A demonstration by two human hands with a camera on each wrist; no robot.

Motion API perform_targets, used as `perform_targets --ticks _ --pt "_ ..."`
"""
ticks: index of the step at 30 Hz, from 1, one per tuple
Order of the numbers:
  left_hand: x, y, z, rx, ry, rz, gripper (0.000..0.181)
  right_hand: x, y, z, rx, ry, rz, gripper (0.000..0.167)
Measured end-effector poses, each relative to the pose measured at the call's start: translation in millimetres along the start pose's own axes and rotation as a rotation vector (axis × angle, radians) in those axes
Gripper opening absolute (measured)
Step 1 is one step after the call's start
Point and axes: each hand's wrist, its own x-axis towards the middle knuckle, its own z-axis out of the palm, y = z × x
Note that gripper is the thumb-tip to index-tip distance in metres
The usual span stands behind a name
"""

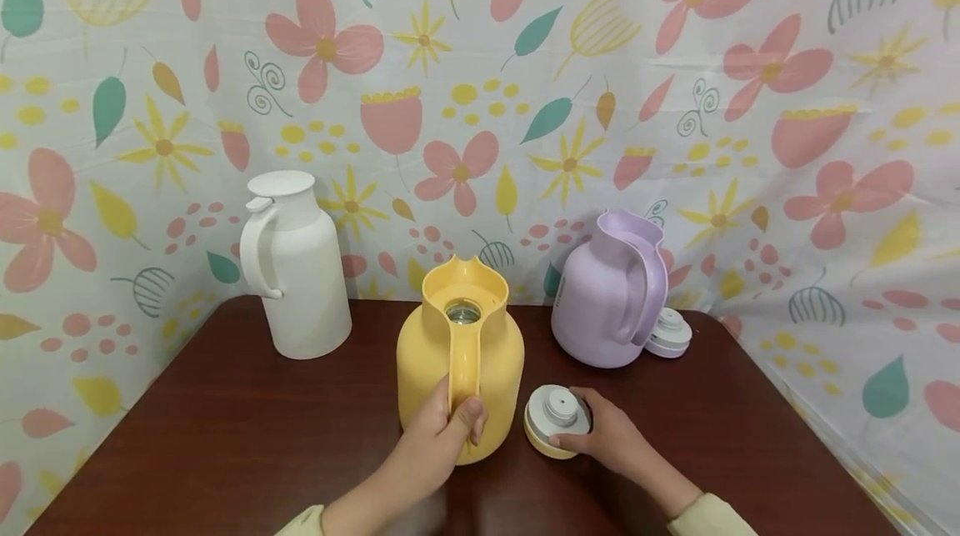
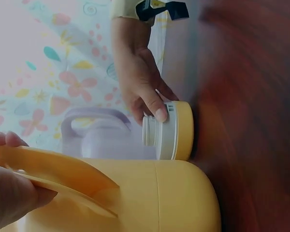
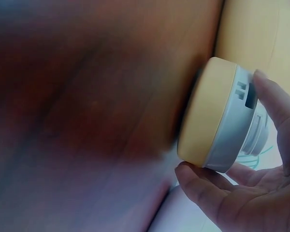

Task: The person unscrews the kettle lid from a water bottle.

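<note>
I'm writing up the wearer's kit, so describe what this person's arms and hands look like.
The left hand and right hand are bare, with no gloves or rings visible. The left sleeve and right sleeve are pale cream. A black fitting sits at the right cuff, partly cut off by the picture's edge.

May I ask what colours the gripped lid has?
The lid is yellow and pale grey, clearest in the right wrist view.
</note>
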Motion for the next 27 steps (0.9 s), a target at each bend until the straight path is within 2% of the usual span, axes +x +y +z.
perform_targets --ticks 9,20,27 --pt "22.1 -6.0 -9.8 0.047 0.027 -0.124 0.029 24.6 -7.1 3.8 0.003 0.003 0.006 0.084" --pt "45.9 -20.3 -24.8 0.017 0.078 -0.167 0.033 56.4 -13.7 12.4 0.051 -0.012 0.026 0.087" --pt "58.4 -24.1 -31.7 0.023 0.104 -0.221 0.024 69.2 -17.2 16.5 0.133 -0.004 0.042 0.086"
